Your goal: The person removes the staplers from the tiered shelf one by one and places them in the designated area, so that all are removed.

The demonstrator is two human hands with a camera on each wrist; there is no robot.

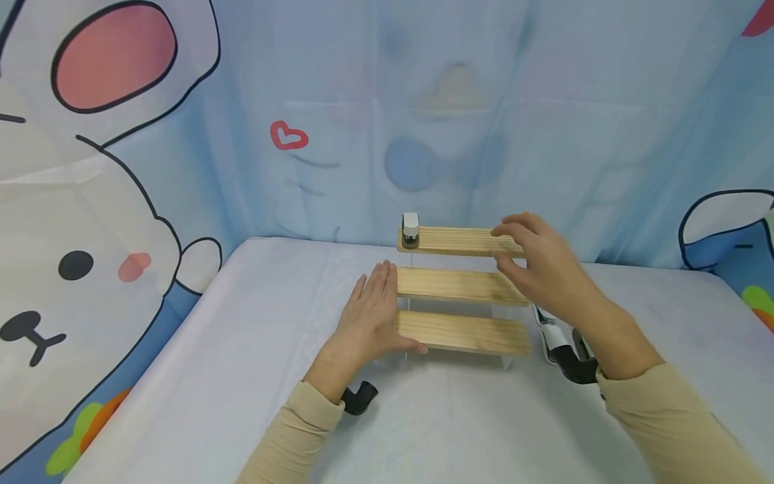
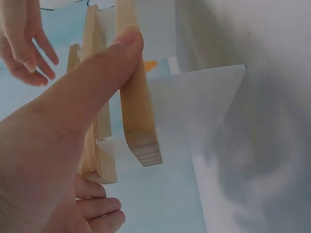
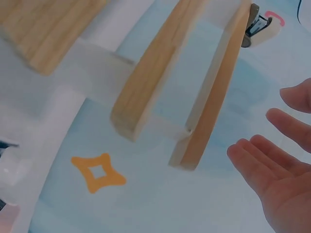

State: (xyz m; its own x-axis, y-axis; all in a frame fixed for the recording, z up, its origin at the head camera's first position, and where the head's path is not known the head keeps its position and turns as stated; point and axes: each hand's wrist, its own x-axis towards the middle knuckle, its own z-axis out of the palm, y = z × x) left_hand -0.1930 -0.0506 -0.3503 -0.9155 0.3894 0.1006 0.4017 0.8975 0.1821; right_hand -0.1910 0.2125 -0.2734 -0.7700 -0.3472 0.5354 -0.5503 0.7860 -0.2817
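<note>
A three-step display stand has pale wooden boards on clear plastic side panels. On the left end of its top board [image 1: 459, 240] stands a small white-and-dark stapler [image 1: 410, 230]. My left hand [image 1: 370, 319] lies along the stand's left end, fingers straight. Its thumb rests on the front of the bottom board [image 1: 465, 333], as the left wrist view also shows. Over the right end of the top board hovers my right hand [image 1: 547, 269], fingers spread and loosely bent, with nothing between them. In the right wrist view its fingertips [image 3: 238, 151] are apart from the boards.
White-and-dark objects [image 1: 549, 333] lie to the right of the stand, partly hidden under the right forearm. White cloth [image 1: 290, 309] covers the table. Behind it hangs a blue printed curtain [image 1: 338, 81] with a cartoon animal.
</note>
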